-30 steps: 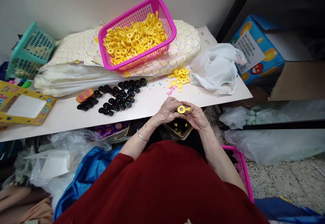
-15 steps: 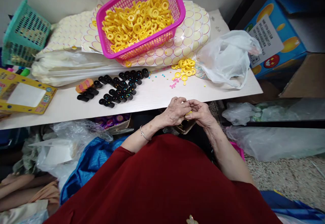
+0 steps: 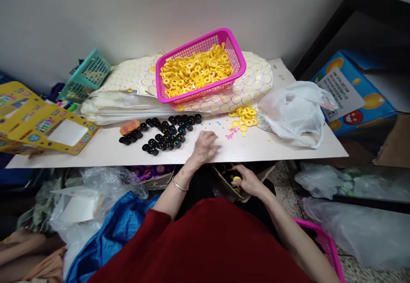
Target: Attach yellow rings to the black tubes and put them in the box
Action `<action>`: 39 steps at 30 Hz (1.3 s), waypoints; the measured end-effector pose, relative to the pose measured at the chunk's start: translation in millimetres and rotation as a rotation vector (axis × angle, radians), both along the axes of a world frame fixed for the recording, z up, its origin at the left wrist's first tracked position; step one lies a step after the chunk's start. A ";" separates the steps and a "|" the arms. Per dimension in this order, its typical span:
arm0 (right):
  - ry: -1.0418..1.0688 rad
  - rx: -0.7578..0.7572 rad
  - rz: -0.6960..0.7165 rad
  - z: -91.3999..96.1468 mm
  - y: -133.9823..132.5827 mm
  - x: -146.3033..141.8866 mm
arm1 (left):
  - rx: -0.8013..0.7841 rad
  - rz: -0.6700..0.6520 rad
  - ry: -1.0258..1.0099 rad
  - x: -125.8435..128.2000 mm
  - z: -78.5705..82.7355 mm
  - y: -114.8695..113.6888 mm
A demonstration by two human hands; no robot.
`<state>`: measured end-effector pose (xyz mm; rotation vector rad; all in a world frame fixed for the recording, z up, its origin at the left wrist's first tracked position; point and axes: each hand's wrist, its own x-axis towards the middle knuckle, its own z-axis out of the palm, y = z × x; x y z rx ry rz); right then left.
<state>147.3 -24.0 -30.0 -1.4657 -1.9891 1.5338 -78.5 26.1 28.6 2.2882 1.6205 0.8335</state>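
My left hand (image 3: 205, 146) lies over the front part of the white table (image 3: 275, 146), just right of a cluster of black caps (image 3: 163, 135); it is smeared by motion. My right hand (image 3: 249, 183) is below the table edge, fingers curled over a small cardboard box (image 3: 222, 179) on my lap, pinching a yellow ring piece (image 3: 236, 178). A pink basket (image 3: 238, 58) full of yellow rings (image 3: 195, 71) stands at the back on sheets of round stickers (image 3: 253, 86). A few loose yellow rings (image 3: 245, 116) and small beads lie right of the caps.
A white plastic bag (image 3: 294, 112) sits at the table's right end, a teal basket (image 3: 86, 75) and yellow card packaging (image 3: 48, 125) at the left. An orange item (image 3: 130, 126) lies by the caps. Bags crowd the floor; a blue carton (image 3: 352, 90) and another pink basket (image 3: 326, 242) are to the right.
My hands, joined around a yellow ring piece, have parted: the left went up onto the table, the right went down to the cardboard box. The view has tilted upward.
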 end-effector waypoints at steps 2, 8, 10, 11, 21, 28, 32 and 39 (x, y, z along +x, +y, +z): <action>-0.244 0.146 0.058 -9.7 0.9 -5.8 | 0.035 0.374 0.121 -17.4 5.9 17.9; -0.319 0.243 0.141 1.5 6.0 -6.4 | -0.081 0.732 0.341 -32.2 22.0 60.4; -0.094 0.154 0.173 15.0 9.9 -1.1 | -0.130 0.713 0.356 -31.3 19.8 66.9; 0.029 0.100 0.174 21.9 13.6 1.1 | -0.150 0.703 0.355 -31.1 17.7 68.7; -0.237 0.599 -0.160 38.5 100.9 -29.9 | -0.134 0.713 0.288 -28.2 5.9 76.1; -0.481 0.685 -0.068 35.6 100.4 -48.2 | -0.125 0.694 0.277 -30.2 1.2 74.2; -0.521 0.699 -0.013 37.3 92.9 -44.8 | -0.133 0.645 0.282 -30.9 0.8 68.7; -0.369 0.650 0.014 37.0 87.7 -33.4 | -0.142 0.601 0.302 -30.8 5.5 68.8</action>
